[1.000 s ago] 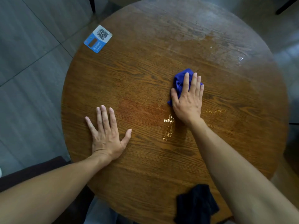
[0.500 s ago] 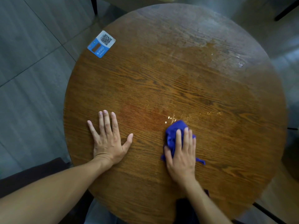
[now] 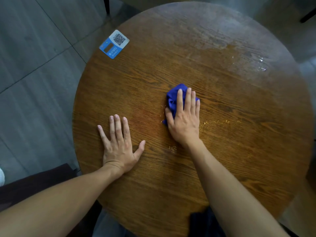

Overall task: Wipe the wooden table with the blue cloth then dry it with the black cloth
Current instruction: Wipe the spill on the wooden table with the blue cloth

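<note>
A round wooden table (image 3: pixel 230 151) fills most of the head view. My right hand (image 3: pixel 183 118) presses flat on a crumpled blue cloth (image 3: pixel 173 98) near the table's middle, fingers pointing away from me. My left hand (image 3: pixel 119 144) lies flat on the wood to its left, fingers spread, holding nothing. The black cloth (image 3: pixel 203 223) lies at the table's near edge, partly hidden under my right forearm. Wet streaks glisten to the right of the blue cloth and at the far right of the table.
A blue and white QR-code card (image 3: pixel 114 43) sits on the table's far left edge. Grey tiled floor (image 3: pixel 34 74) surrounds the table. A dark seat (image 3: pixel 34 182) shows at the lower left and dark furniture legs at the top corners.
My right hand has pushed the blue cloth away from me again, from the near part of the table back towards the middle. My left hand has stayed flat in place.
</note>
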